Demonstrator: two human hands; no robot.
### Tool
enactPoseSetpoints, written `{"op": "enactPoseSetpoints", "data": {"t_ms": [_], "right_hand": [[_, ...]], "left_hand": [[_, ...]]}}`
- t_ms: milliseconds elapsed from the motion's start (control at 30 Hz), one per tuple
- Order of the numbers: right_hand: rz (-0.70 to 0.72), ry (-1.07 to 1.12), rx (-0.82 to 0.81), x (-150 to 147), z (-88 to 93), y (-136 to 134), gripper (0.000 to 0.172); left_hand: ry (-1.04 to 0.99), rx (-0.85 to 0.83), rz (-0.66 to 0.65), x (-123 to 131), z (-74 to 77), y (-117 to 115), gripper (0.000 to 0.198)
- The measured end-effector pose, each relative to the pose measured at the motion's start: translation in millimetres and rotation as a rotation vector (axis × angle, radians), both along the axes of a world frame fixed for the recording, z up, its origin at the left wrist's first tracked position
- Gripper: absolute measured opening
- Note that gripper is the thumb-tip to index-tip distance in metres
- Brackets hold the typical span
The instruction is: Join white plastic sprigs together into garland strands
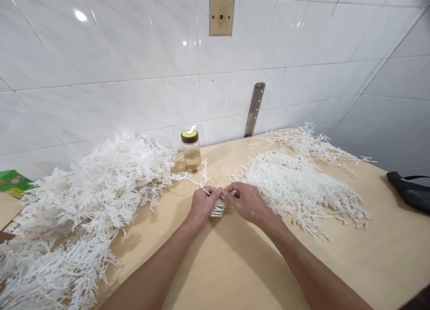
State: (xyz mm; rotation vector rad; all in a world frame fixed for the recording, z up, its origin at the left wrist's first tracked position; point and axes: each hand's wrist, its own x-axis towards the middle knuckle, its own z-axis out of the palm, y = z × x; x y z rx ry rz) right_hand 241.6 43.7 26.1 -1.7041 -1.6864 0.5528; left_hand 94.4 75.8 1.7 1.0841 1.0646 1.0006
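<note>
Over the middle of the table, my left hand point(203, 205) is closed on a white branched plastic sprig point(201, 181). Thin forked twigs stick out above the fingers, and a short row of white tips point(218, 208) shows below the thumb. My right hand point(247, 200) meets it from the right, thumb and forefinger pinched at the sprig beside the left thumb. The exact spot between the right fingertips is too small to make out. Just right of that hand lies a flat pile of similar white sprigs point(298, 182).
A large heap of white sprigs point(110, 180) covers the left side. Behind my hands stands a clear jar point(192, 155) with a yellow-topped lid. A metal bracket strip point(255, 108) leans at the tiled wall. A black object point(410, 191) lies at the right edge, a green packet point(15, 182) far left.
</note>
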Motion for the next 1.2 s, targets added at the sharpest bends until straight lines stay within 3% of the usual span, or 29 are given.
{"op": "enactPoseSetpoints", "data": {"t_ms": [433,633,800,1000,1100,1200], "right_hand": [[0.022,-0.015,-0.102,2.7,-1.0,-1.2,0.022],[0.038,-0.034,-0.082,5.3,1.9,-2.5,0.020],[0.045,-0.151,-0.006,2.9,3.3,-4.5,0.016],[0.084,-0.199,-0.070,-5.4,-3.9,-4.7,0.015],[0.013,-0.327,-0.043,-4.9,-10.5,-0.8,0.016],[-0.155,-0.435,0.047,8.3,-13.3,4.6,0.015]], "left_hand": [[0.292,0.190,-0.073,-3.2,-8.5,5.2,0.028],[0.352,0.240,-0.134,-5.0,-4.3,4.4,0.033],[0.383,0.335,-0.109,-5.6,-4.8,5.1,0.029],[0.496,0.402,-0.096,-2.5,-5.1,1.9,0.023],[0.517,0.372,-0.089,-2.5,-4.2,0.7,0.022],[0.424,0.281,-0.073,-5.2,-3.4,0.2,0.027]]}}
